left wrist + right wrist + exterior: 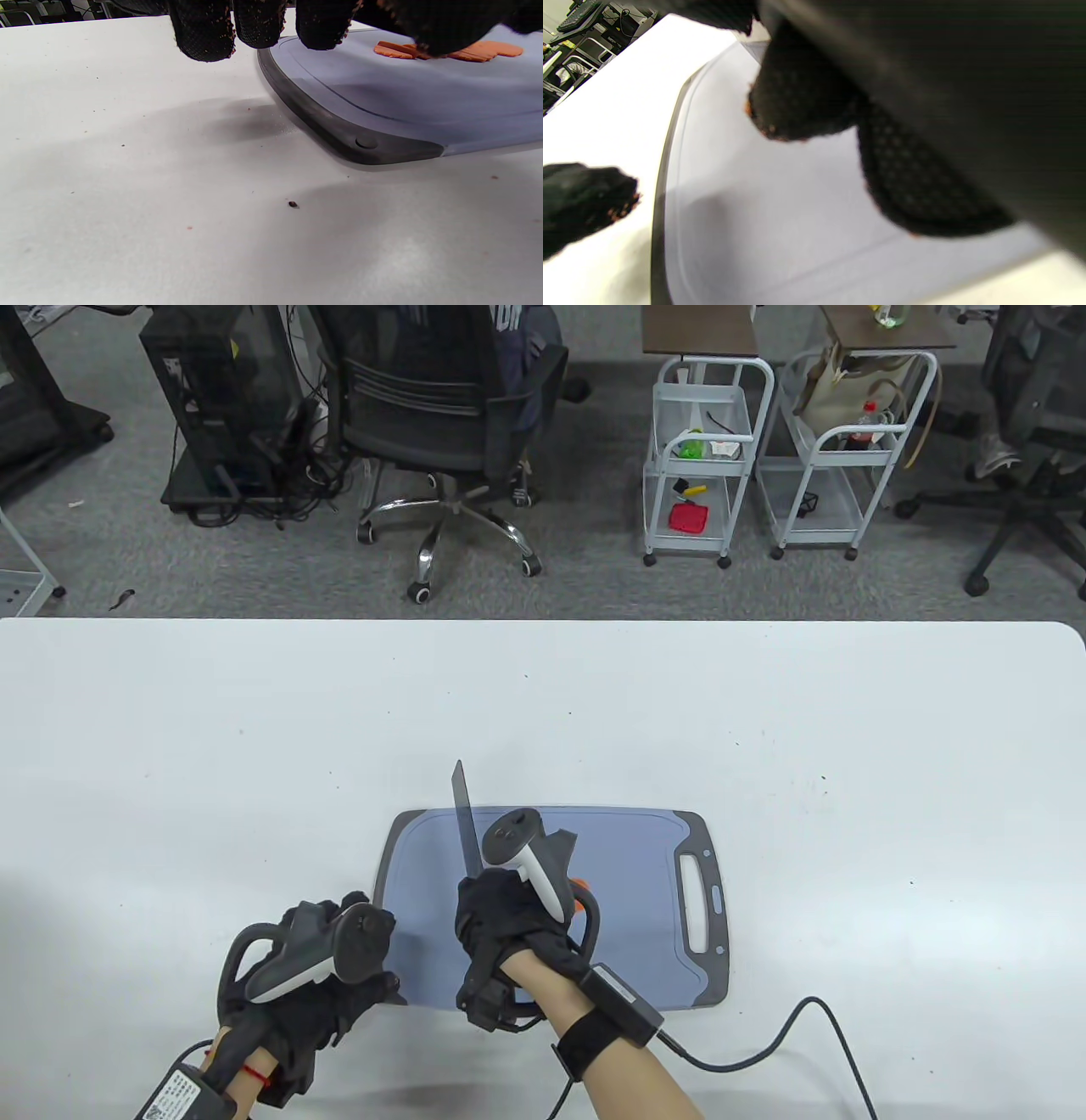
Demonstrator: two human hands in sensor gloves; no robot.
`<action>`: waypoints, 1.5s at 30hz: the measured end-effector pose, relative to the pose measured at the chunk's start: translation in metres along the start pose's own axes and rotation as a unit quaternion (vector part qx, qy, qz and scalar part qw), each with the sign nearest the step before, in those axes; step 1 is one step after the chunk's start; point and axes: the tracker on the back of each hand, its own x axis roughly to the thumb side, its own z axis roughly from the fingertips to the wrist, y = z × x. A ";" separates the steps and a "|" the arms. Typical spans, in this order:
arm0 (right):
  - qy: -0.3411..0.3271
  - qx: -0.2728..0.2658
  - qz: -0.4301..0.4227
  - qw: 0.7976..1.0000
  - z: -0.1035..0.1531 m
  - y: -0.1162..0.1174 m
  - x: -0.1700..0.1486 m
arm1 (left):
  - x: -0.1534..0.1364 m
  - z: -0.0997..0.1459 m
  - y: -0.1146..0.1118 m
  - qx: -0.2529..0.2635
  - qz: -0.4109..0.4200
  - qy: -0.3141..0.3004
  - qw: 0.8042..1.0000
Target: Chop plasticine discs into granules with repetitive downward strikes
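A blue-grey cutting board with a dark rim lies on the white table. My right hand grips the handle of a knife, whose dark blade points away from me, raised over the board's left half. Orange plasticine discs lie flat on the board; in the table view only a sliver of the discs shows beside my right hand. My left hand is at the board's near left corner, its fingertips hanging just above the table and the board's edge. It holds nothing I can see.
The board's handle slot is at its right end. A black cable runs from my right wrist across the table to the right. Small crumbs dot the table near the board. Office chairs and carts stand beyond the far edge.
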 end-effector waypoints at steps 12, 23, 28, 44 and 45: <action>0.031 0.024 -0.132 0.990 0.012 -0.030 -0.077 | 0.004 0.002 0.000 -0.004 -0.005 -0.005 1.000; 0.096 -0.019 -0.117 0.988 0.006 -0.066 -0.146 | 0.007 -0.002 -0.003 -0.017 -0.013 -0.005 1.000; 0.068 0.002 -0.119 0.991 0.004 -0.053 -0.129 | 0.006 -0.002 -0.003 -0.022 -0.014 -0.004 1.000; 0.018 -0.004 -0.075 0.997 0.007 -0.038 -0.079 | 0.004 0.001 -0.001 -0.021 -0.007 -0.002 1.000; 0.002 -0.022 -0.072 0.997 0.013 -0.046 -0.077 | 0.003 0.001 -0.001 -0.021 -0.007 -0.002 1.000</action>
